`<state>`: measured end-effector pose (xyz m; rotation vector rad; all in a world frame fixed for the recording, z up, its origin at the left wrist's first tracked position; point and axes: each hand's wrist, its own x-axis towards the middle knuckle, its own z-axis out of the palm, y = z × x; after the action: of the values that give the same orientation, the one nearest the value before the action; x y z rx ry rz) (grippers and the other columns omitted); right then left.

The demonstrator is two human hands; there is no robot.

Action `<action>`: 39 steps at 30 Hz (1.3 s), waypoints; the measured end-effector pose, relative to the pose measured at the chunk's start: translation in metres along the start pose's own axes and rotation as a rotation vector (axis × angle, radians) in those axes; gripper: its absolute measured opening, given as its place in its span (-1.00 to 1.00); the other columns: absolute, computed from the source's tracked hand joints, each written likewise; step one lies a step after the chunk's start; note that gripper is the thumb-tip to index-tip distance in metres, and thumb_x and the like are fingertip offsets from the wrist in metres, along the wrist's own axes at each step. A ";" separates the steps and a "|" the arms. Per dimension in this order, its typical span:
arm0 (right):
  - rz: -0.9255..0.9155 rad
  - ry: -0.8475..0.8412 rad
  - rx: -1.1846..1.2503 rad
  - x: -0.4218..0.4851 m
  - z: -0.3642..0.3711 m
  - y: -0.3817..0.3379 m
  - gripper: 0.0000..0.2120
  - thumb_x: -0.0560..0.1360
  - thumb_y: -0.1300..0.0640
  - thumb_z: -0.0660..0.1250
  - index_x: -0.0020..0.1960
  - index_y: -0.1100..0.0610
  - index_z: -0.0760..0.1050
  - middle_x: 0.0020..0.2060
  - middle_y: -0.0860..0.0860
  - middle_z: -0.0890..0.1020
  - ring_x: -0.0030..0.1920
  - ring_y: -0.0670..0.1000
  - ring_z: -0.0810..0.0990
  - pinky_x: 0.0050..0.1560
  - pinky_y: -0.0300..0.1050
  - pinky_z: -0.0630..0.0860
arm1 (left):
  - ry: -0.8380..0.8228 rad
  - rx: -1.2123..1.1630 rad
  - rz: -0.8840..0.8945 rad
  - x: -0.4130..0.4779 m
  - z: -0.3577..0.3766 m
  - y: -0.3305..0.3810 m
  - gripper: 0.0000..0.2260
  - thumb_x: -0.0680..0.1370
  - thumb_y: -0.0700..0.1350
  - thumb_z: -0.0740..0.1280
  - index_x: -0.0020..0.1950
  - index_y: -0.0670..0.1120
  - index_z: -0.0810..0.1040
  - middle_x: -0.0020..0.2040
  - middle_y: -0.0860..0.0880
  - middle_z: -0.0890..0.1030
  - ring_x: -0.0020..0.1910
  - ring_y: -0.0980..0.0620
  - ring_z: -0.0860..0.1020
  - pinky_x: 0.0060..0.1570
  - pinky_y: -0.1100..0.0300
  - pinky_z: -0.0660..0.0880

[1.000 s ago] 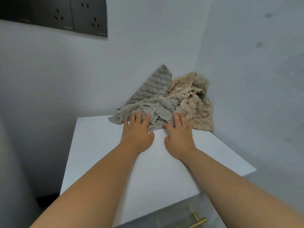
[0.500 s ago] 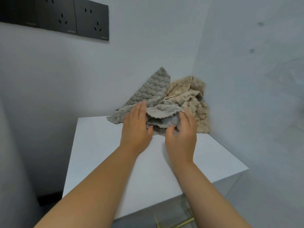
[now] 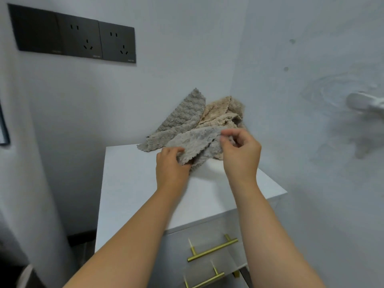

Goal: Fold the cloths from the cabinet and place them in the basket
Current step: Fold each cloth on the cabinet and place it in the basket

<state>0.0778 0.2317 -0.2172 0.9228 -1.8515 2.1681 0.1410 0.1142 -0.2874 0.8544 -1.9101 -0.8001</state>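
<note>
A: Change?
B: Left hand (image 3: 171, 165), right hand (image 3: 239, 152), flat before, now each pinch grey cloth (image 3: 195, 142); near edge lifts off cabinet (image 3: 135, 183) top, rest at far corner.
A: Meaning?
B: Folding probably starts; basket unseen.

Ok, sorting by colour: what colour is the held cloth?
The cloth is grey, seen in the head view.

Open across the bare front and left of the cabinet top (image 3: 133, 183). Blocked in the back right corner by the heap of cloths (image 3: 187, 117) leaning there, with left hand (image 3: 171, 169) and right hand (image 3: 241, 154) gripping the grey cloth (image 3: 195, 142) before it. Hemmed on the right by the wall (image 3: 291, 142) and its jutting white fitting (image 3: 365, 102).
</note>
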 end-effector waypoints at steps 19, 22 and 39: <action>0.277 0.239 0.017 0.017 -0.073 0.012 -0.77 0.57 0.25 0.20 -0.27 0.19 0.35 -0.45 0.15 0.47 -0.59 -0.02 0.48 -0.55 -0.21 0.39 | -0.335 -0.317 -0.351 0.013 -0.066 0.015 -0.72 0.54 -0.02 0.36 -0.30 -0.10 0.41 -0.35 -0.09 0.49 -0.37 -0.03 0.44 -0.35 0.20 0.38; 0.201 0.189 -0.041 0.019 -0.067 0.012 -0.80 0.57 0.26 0.20 -0.24 0.19 0.40 -0.31 0.10 0.53 -0.33 0.02 0.57 -0.27 -0.05 0.56 | -0.262 0.189 -0.227 0.022 -0.068 0.019 -0.59 0.57 0.01 0.29 -0.40 -0.10 0.24 -0.43 -0.08 0.40 -0.39 -0.07 0.36 -0.33 0.16 0.28; -0.190 0.349 -0.024 0.038 -0.072 -0.016 -0.79 0.52 0.27 0.26 -0.28 0.10 0.43 -0.42 -0.10 0.40 -0.43 -0.27 0.34 -0.32 -0.38 0.30 | 0.201 -0.255 0.126 0.034 -0.080 0.046 -0.75 0.61 -0.10 0.24 -0.18 -0.20 0.56 -0.20 -0.04 0.55 -0.16 0.02 0.48 -0.11 0.13 0.41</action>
<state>0.0295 0.2916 -0.1869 0.6357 -1.5552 2.0330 0.1882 0.0973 -0.2026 0.6267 -1.6269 -0.8280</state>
